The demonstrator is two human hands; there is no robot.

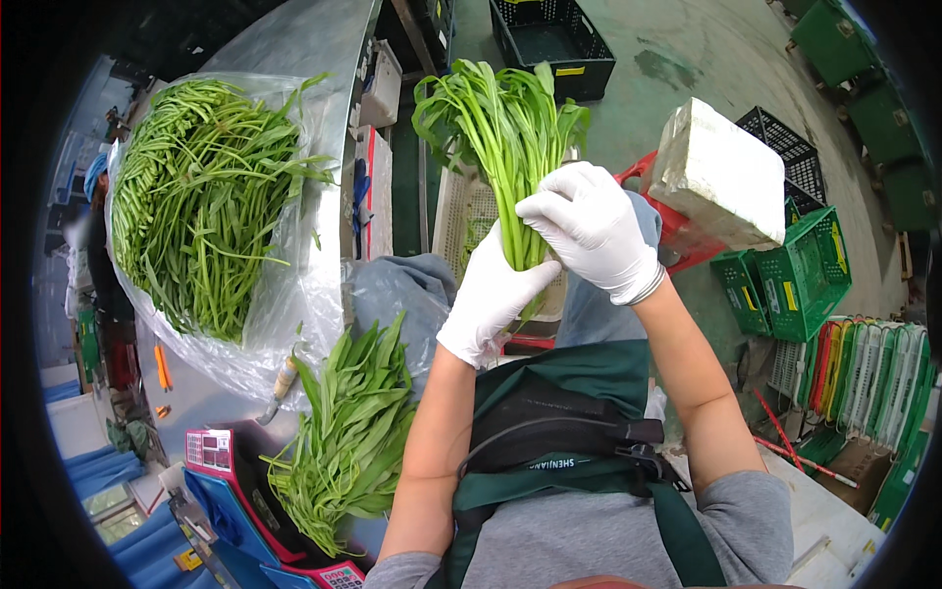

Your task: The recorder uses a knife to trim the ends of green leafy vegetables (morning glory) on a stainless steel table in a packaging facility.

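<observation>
Both my hands wear white gloves. My left hand (498, 294) is wrapped round the lower stems of a bunch of leafy green stem vegetables (496, 137), which stands up from it in front of my lap. My right hand (594, 228) is closed against the right side of the same bunch, its fingertips pinching at the stems. Below the bunch, a cream plastic basket (446, 211) sits between my knees, partly hidden. On the metal table to the left, a large pile of the same greens (201, 221) lies on clear plastic sheeting (299, 285). A smaller heap of greens (353, 427) lies beside my left forearm.
A wooden-handled knife (284, 381) lies by the smaller heap, near a red scale (211, 452). An orange tool (162, 367) is farther left. On the right stand a white foam box (721, 172), green crates (805, 280) and a red stool (687, 240). A black crate (554, 49) is ahead.
</observation>
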